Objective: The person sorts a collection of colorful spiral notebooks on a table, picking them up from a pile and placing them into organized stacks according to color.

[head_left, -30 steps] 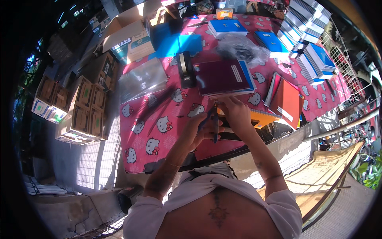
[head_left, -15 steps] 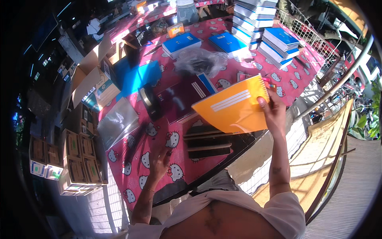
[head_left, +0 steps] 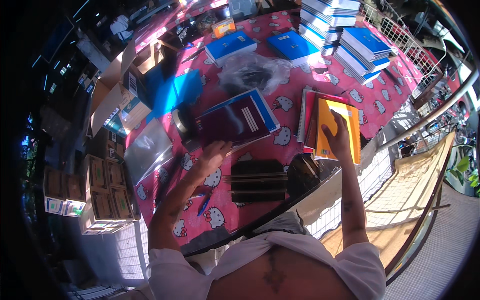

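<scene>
My right hand [head_left: 340, 137] rests on the yellow spiral notebook [head_left: 351, 120], thumb spread away from the fingers. Beneath that notebook lies a small pile of others, a red notebook [head_left: 309, 100] showing at its left side. My left hand [head_left: 214, 156] has its fingers curled at the near-left edge of a dark purple notebook [head_left: 230, 122], which lies over a blue notebook [head_left: 270, 112]. Between my hands, close to the table edge, sits a black slotted holder [head_left: 257, 181]. A roll of tape [head_left: 184, 125] stands left of the purple notebook.
A blue pen [head_left: 204, 205] lies near my left forearm. Clear plastic sleeves [head_left: 147, 150] and an open cardboard box [head_left: 117, 95] are at left. Crumpled plastic [head_left: 255, 72], blue notebooks [head_left: 230, 47] and tall notebook stacks [head_left: 327, 25] stand farther back on the pink patterned tablecloth [head_left: 215, 217].
My right hand has lowered the yellow notebook onto the pile at right and its fingers have spread. My left hand has moved up from the tablecloth to the purple notebook's edge.
</scene>
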A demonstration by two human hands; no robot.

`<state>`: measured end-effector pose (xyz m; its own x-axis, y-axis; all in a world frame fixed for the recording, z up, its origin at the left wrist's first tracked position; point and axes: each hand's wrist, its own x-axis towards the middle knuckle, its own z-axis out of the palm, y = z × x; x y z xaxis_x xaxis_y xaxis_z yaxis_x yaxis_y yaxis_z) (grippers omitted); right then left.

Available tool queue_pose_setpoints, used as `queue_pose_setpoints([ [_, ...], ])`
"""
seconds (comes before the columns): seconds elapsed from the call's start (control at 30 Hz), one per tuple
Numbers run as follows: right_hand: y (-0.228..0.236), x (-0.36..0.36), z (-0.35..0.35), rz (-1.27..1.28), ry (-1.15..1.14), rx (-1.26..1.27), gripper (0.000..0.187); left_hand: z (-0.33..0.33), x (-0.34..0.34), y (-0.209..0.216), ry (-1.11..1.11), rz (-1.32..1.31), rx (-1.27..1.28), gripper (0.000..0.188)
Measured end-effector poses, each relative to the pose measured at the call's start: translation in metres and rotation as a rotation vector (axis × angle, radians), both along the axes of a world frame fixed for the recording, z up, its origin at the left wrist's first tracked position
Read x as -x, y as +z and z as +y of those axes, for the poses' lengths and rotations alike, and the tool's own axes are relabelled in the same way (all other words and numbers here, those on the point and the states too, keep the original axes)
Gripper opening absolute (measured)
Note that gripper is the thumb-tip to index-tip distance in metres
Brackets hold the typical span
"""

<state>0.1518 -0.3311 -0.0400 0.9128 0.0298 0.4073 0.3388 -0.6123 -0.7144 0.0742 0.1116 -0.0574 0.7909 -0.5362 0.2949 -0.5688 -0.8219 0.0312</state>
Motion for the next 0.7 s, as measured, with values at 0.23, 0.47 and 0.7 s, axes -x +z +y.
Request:
queue_pose_setpoints([
  [0.23, 0.026, 0.027, 0.099, -0.104, 0.243, -0.315, 0.068, -0.056, 0.009, 0.21, 0.116, -0.017, 0.129, 0.019],
  [0.47, -0.003, 0.101, 0.068, 0.267, 0.512, -0.693, 0.026, -0.078, 0.046, 0.224, -0.132, 0.024, 0.325, 0.02],
  [0.7, -0.046, 0.128, 0.062, 0.231, 0.409, -0.794, 0.026, -0.103, 0.061, 0.209, -0.182, 0.108, 0.201, 0.018],
])
